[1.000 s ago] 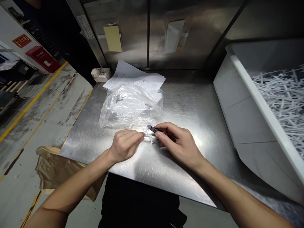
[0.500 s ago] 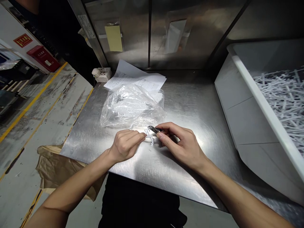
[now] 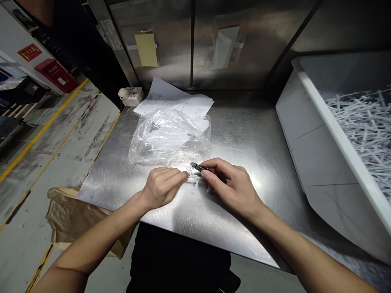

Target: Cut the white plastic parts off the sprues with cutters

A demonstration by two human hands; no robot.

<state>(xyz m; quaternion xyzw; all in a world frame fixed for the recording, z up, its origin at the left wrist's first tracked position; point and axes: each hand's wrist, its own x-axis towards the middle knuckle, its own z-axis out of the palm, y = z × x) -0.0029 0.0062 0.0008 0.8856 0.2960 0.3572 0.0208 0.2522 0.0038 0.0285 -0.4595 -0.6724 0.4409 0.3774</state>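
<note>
Pinched in my left hand [image 3: 163, 185] is a small white branched plastic piece [image 3: 194, 179], its arms sticking out to the right of the fingertips. My right hand [image 3: 233, 181] is closed around a nail clipper [image 3: 198, 166], whose metal jaws point left and lie right by the top of the white piece. Both hands are just above the steel table [image 3: 244, 134]. Behind them lies a clear plastic bag [image 3: 168, 134] with many tiny white bits inside.
On the right stands a large grey bin [image 3: 317, 154] full of white branched plastic pieces [image 3: 363, 126]. Printed papers [image 3: 183, 99] and a white power socket [image 3: 132, 96] are at the back. Brown paper [image 3: 79, 215] hangs below the table's left edge. A person in dark clothes [image 3: 82, 44] stands back left.
The hands keep almost the same place. The white piece has shifted very slightly against the clipper jaws.
</note>
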